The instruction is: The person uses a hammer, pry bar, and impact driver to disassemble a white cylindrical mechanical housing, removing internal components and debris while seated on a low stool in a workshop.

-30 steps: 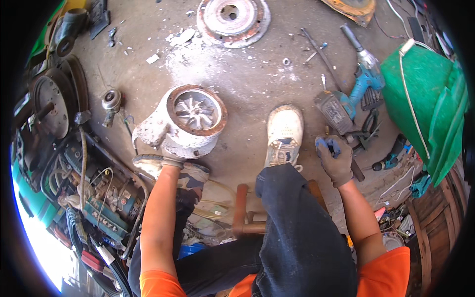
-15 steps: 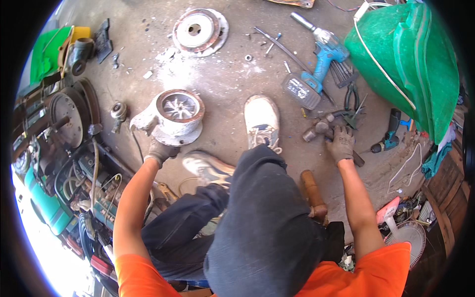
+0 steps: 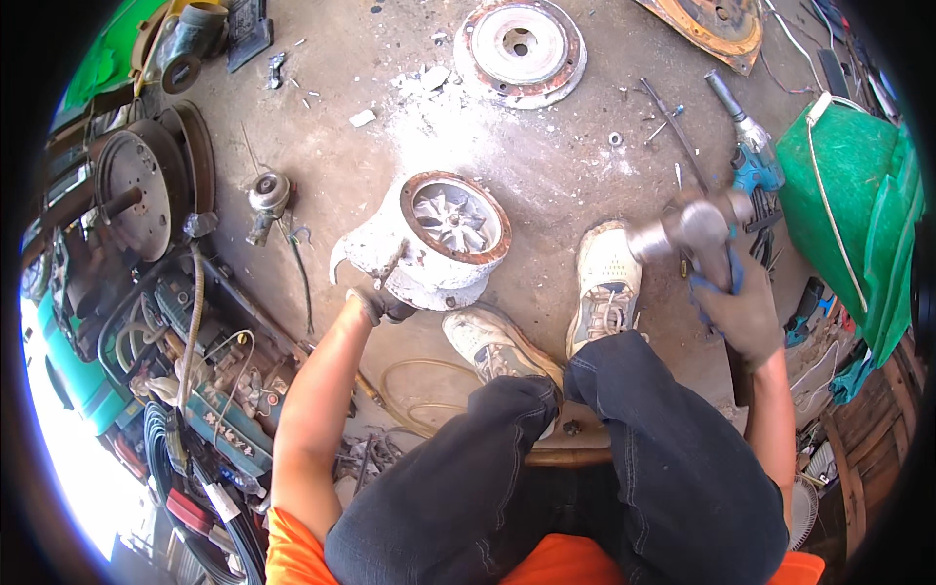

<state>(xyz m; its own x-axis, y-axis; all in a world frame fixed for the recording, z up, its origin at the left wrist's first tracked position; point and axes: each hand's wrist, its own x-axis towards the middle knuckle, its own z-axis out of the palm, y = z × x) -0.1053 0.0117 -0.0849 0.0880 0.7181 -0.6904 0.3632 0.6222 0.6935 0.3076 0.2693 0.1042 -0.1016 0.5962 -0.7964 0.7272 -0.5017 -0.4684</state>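
My gloved left hand (image 3: 388,304) is closed on the near lower edge of a pump housing (image 3: 444,273), a cast metal body with white crust. The housing stands on the floor, tilted slightly, its round mouth upward with a rusty rim. Inside that mouth, a vaned impeller (image 3: 451,220) shows. Raised over the floor by my right shoe, a hammer (image 3: 697,231) with a thick metal head is gripped by its handle in my gloved right hand (image 3: 743,307). Motion blurs the hammer head a little.
Beyond the housing lies a round flanged cover (image 3: 520,49), with white powder and flakes scattered nearby. A blue cordless power tool (image 3: 756,168) and a green container (image 3: 853,195) stand right. Machinery with hoses (image 3: 185,322) crowds the left; a small metal fitting (image 3: 269,195) lies beside it.
My right hand has lifted the hammer off the floor and brought it up near my right shoe. My left hand stays at the housing's base. The whole view has shifted.
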